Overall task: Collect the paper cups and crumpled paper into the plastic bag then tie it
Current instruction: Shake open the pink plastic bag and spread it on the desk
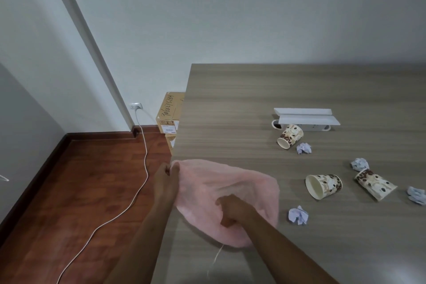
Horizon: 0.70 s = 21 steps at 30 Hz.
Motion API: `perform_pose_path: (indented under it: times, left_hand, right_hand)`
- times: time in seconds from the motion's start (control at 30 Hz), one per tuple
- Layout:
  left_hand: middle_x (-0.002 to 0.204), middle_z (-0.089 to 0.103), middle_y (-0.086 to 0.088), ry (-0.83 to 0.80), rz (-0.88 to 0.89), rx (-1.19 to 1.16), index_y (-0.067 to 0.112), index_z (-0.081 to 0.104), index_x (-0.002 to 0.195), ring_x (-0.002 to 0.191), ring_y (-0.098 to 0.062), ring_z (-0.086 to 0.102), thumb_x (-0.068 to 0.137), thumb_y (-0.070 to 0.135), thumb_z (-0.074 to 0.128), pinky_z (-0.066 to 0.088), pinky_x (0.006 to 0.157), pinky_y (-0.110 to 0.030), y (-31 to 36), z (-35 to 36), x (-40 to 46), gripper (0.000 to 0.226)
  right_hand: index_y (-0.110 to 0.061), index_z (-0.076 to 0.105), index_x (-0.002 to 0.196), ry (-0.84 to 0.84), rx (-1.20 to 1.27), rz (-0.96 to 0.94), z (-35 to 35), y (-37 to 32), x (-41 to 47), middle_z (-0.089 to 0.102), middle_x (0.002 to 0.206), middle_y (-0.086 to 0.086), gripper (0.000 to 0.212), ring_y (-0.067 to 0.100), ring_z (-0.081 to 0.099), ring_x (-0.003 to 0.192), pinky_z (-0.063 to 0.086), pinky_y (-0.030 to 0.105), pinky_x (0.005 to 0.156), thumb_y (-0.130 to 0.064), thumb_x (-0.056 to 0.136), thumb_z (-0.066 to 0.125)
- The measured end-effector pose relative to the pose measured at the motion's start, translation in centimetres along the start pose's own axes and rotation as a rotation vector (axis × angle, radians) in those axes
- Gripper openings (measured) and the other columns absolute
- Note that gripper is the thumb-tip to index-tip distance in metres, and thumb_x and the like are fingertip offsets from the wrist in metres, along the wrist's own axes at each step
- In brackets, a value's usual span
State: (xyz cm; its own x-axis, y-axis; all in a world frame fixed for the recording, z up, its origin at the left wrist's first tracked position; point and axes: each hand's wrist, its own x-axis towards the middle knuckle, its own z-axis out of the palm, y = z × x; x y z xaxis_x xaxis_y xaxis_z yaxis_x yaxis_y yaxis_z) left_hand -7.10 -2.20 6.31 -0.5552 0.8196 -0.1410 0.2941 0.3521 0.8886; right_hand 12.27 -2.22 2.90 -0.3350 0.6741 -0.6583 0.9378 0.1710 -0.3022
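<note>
Gripping the pink plastic bag (226, 191) at lower centre of the frame, the left hand (166, 176) pinches its far left edge while the right hand (230, 211) curls its fingers into the film nearer the bottom (the bag lies spread on the table (253, 104) at its left edge). Three paper cups lie on their sides to the right: one (290, 136) just below a white tray-like fixture (306, 117), a second (323, 185) and a third (374, 183) lower right. Four balls of crumpled paper sit among them: (303, 148), (359, 164), (298, 215) and (416, 195) at the right edge. Cardboard boxes (170, 113) and a white cable (138, 182) occupy the floor at left.
</note>
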Motion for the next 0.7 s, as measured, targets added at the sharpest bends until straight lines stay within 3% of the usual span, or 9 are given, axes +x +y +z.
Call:
perform_pose_path:
  times: [0.2, 0.3, 0.37, 0.43, 0.5, 0.53, 0.6, 0.67, 0.7]
  left_hand:
    - [0.083, 0.058, 0.000, 0.054, 0.002, 0.108, 0.006, 0.055, 0.089, 0.081, -0.023, 0.056, 0.084, 0.039, 0.065, 0.047, 0.074, -0.039, 2.0, -1.2, -0.5, 0.035]
    - [0.091, 0.055, -0.001, 0.258, 0.495, 0.295, 0.010, 0.056, 0.094, 0.086, -0.018, 0.050, 0.077, 0.034, 0.075, 0.043, 0.077, -0.032, 4.3, -0.8, -2.6, 0.036]
    - [0.084, 0.060, 0.000, -0.101, 0.734, 0.324, 0.013, 0.058, 0.088, 0.077, -0.015, 0.054, 0.084, 0.021, 0.066, 0.043, 0.069, -0.026, 5.1, 1.5, -3.8, 0.012]
    - [0.087, 0.068, -0.002, -0.600, 0.631, 0.608, 0.014, 0.061, 0.085, 0.078, -0.016, 0.060, 0.093, 0.018, 0.054, 0.046, 0.074, -0.025, 4.7, 4.4, -3.8, 0.011]
    - [0.113, 0.069, -0.008, -0.805, 0.517, 0.961, 0.007, 0.067, 0.105, 0.101, -0.022, 0.062, 0.097, 0.021, 0.050, 0.045, 0.095, -0.031, 2.5, 6.7, -2.4, 0.023]
    - [0.129, 0.061, -0.011, -0.821, 0.472, 1.103, 0.009, 0.060, 0.125, 0.116, -0.026, 0.057, 0.097, 0.023, 0.052, 0.041, 0.104, -0.036, 1.4, 7.2, -1.4, 0.033]
    - [0.152, 0.033, -0.023, -0.767, 0.300, 1.352, 0.012, 0.021, 0.152, 0.137, -0.043, 0.035, 0.092, 0.030, 0.062, 0.027, 0.111, -0.054, -1.2, 7.8, 0.5, 0.075]
    - [0.156, 0.006, -0.035, -0.625, 0.039, 1.449, 0.010, -0.004, 0.155, 0.139, -0.059, 0.012, 0.091, 0.033, 0.061, 0.013, 0.108, -0.072, -2.4, 7.6, 1.7, 0.093]
    - [0.156, 0.005, -0.035, -0.574, -0.089, 1.365, 0.008, 0.000, 0.155, 0.140, -0.058, 0.010, 0.093, 0.032, 0.056, 0.011, 0.110, -0.072, -2.7, 7.6, 2.1, 0.087]
  right_hand:
    - [-0.019, 0.026, 0.149, 0.017, -0.239, 0.062, -0.8, 0.2, 0.8, 0.039, 0.143, 0.016, 0.094, 0.036, 0.041, 0.130, 0.039, 0.046, 0.106, -0.045, 0.074, 0.076]
    - [-0.029, 0.015, 0.152, 0.055, -0.214, 0.054, -0.1, 1.2, 1.3, 0.032, 0.146, 0.014, 0.103, 0.038, 0.038, 0.131, 0.035, 0.053, 0.107, -0.052, 0.071, 0.074]
    - [-0.031, 0.015, 0.151, 0.110, -0.211, 0.031, 0.5, 1.8, 1.2, 0.031, 0.147, 0.011, 0.100, 0.038, 0.038, 0.130, 0.033, 0.054, 0.107, -0.054, 0.073, 0.072]
    - [-0.027, 0.019, 0.150, 0.136, -0.212, 0.030, 0.8, 2.1, 1.0, 0.032, 0.147, 0.010, 0.094, 0.037, 0.037, 0.131, 0.031, 0.053, 0.109, -0.053, 0.076, 0.070]
    - [-0.029, 0.019, 0.151, 0.131, -0.232, 0.044, 1.2, 2.7, 1.2, 0.032, 0.148, 0.009, 0.090, 0.037, 0.036, 0.133, 0.029, 0.055, 0.110, -0.053, 0.079, 0.067]
    - [-0.032, 0.018, 0.151, 0.118, -0.246, 0.068, 1.3, 3.0, 1.2, 0.030, 0.150, 0.009, 0.086, 0.038, 0.035, 0.134, 0.028, 0.057, 0.109, -0.052, 0.081, 0.065]
    - [-0.039, 0.014, 0.150, 0.076, -0.217, 0.112, 1.2, 4.0, 1.1, 0.023, 0.155, 0.009, 0.084, 0.042, 0.028, 0.139, 0.026, 0.062, 0.108, -0.043, 0.083, 0.064]
    - [-0.037, 0.014, 0.151, 0.033, -0.188, 0.153, 0.5, 5.2, 0.6, 0.025, 0.156, 0.012, 0.094, 0.044, 0.028, 0.140, 0.027, 0.067, 0.105, -0.029, 0.077, 0.070]
    - [-0.033, 0.016, 0.151, 0.032, -0.194, 0.178, 0.1, 5.6, 0.3, 0.030, 0.154, 0.013, 0.095, 0.043, 0.030, 0.139, 0.026, 0.069, 0.105, -0.025, 0.075, 0.071]
